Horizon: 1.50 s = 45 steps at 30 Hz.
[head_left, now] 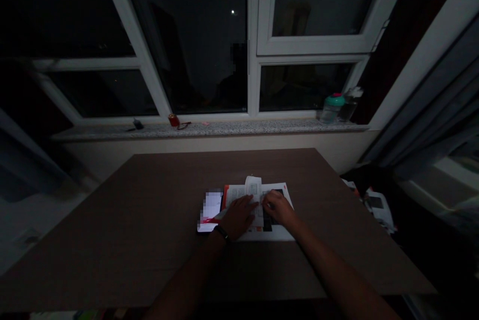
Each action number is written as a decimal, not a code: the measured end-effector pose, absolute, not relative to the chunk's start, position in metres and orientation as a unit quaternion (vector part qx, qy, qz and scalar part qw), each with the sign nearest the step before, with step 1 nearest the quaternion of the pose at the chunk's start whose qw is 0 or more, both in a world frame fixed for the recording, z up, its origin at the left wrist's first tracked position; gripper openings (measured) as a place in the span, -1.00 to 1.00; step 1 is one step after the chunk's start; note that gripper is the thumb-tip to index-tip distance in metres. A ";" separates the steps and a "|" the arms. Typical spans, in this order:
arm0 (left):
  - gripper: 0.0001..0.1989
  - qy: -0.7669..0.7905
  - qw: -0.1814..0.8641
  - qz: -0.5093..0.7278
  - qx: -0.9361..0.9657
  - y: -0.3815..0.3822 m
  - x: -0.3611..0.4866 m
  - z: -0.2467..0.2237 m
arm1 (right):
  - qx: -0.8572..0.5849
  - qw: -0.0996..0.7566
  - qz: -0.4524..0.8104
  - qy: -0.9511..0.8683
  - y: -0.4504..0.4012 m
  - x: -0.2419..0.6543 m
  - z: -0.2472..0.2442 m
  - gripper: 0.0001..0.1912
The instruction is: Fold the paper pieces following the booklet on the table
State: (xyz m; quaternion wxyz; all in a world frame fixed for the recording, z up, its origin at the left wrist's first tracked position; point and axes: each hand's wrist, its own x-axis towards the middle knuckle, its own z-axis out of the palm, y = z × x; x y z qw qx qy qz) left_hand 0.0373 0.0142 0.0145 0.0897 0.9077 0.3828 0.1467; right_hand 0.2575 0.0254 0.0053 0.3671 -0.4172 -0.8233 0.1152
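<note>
Viewing dimly, I see left hand pressed flat and right hand resting on printed sheets; grasp indiscernible, text illegible.

This looks like a room in a home at night. A plain brown table stands against a wide white-framed window with dark panes. On the stone sill sit a bottle with a green lid at the right and a small red thing further left. Grey curtains hang far right.
</note>
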 end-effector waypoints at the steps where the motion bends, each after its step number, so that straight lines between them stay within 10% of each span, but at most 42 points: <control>1: -0.54 0.382 0.090 0.147 0.908 0.014 0.037 0.014 | -0.412 0.368 0.123 -0.824 0.024 0.258 0.006 -0.84; 45: -0.58 0.379 0.128 0.183 0.898 0.024 0.029 0.008 | -0.357 0.335 0.311 -0.814 0.010 0.261 0.010 -0.76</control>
